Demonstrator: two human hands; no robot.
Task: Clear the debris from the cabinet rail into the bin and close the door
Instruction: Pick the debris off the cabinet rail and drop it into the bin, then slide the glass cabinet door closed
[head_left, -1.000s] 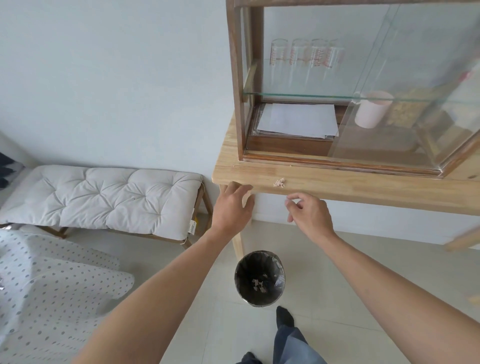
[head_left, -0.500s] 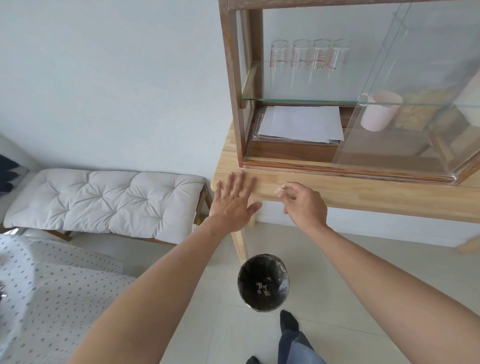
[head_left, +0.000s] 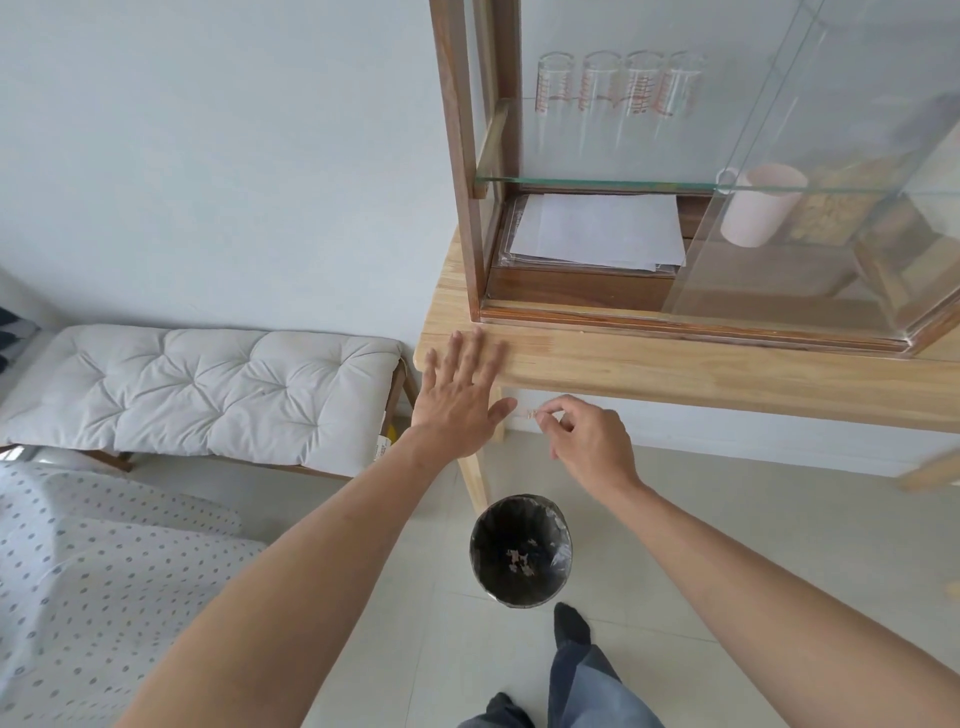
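Surface: light-wood worktop (head_left: 727, 374) runs across centre-right of frame, against a white wall; one leg visible below its left end. Pale tiled floor (head_left: 727, 545) fills the lower frame. Cushioned bench (head_left: 197, 384) at centre left; dotted fabric (head_left: 104, 582) at lower left.

Cabinet (head_left: 457, 156) stands on the worktop, upper right of frame; dark-wood frame, glass shelf, sliding glass door (head_left: 831, 208) set to the right, left half open. Rail (head_left: 701, 325) along the cabinet's bottom front edge; long axis runs left-right across frame.

Left hand (head_left: 460, 400): fingers spread, flat, fingertips over the worktop's front left edge.

Right hand (head_left: 587, 436): thumb and forefinger pinched on debris (head_left: 532, 413), a small pale scrap, held below the worktop edge, above and slightly right of the bin (head_left: 521, 551). Scrap's orientation: cannot tell, too small.

Bin: round, black liner, on floor at lower centre, mouth up; several pale scraps inside.

Count: 4 glasses (head_left: 621, 83) on the shelf, 1 pink cup (head_left: 758, 205), 1 paper stack (head_left: 597, 231), 1 bin.
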